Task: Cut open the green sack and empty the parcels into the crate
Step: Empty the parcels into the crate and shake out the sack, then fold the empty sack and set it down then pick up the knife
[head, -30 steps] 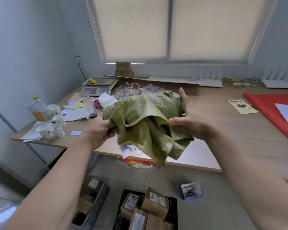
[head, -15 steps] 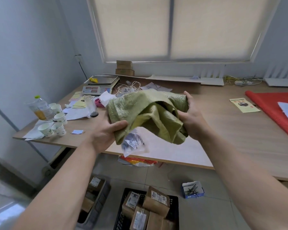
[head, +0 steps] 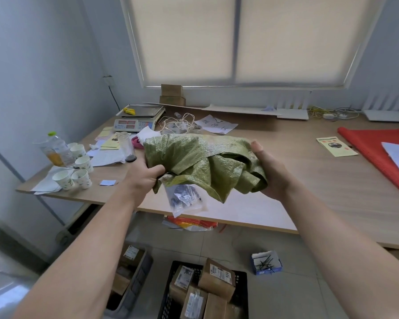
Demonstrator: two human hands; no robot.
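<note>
The green sack (head: 203, 162) is crumpled into a loose bundle, held above the table's front edge. My left hand (head: 142, 178) grips its lower left side and my right hand (head: 271, 173) cups its right end. A clear plastic bag with dark small parts (head: 184, 199) hangs beneath the sack by my left hand. On the floor below stands a black crate (head: 241, 286) with several brown cardboard parcels (head: 217, 278) bearing white labels.
The wooden table (head: 309, 180) holds paper cups (head: 80, 176), a bottle (head: 54, 149), a weighing scale (head: 136, 118), papers and a red cloth (head: 376, 148). On the floor are a grey bin with boxes (head: 134, 268) and a small blue box (head: 266, 262).
The sack has been gathered tighter and lowered a little. The clear plastic bag now hangs in plain sight below it. My right hand has closed around the sack's right end.
</note>
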